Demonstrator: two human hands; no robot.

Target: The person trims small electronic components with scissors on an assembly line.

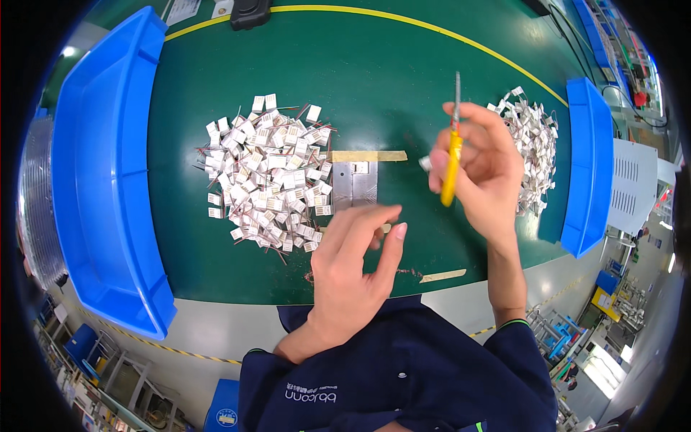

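Looking down through the head camera, I see two blue bins at either end of the green desk. The left bin shows me its inner walls and bottom; the right bin sits at a steep angle, and I can't make out its inside. Between them, white connectors lie loose: a large left pile threaded with thin dark and reddish wires, and a right pile partly covered by the right hand. That hand's grip is closed around a yellow-handled tool, raised between the two piles, its metal tip pointing away from the body; blur keeps me from naming its kind. A white piece shows by the fingertips, and I can't tell whether it is pinched there. The left hand has a loosely curled grip, thumb and forefinger apart, hiding the near end of a metal plate. Tan tape crosses the plate's far end. White lettering runs upside down on the dark-blue top; a blue seat, cut off below, bears a round emblem.
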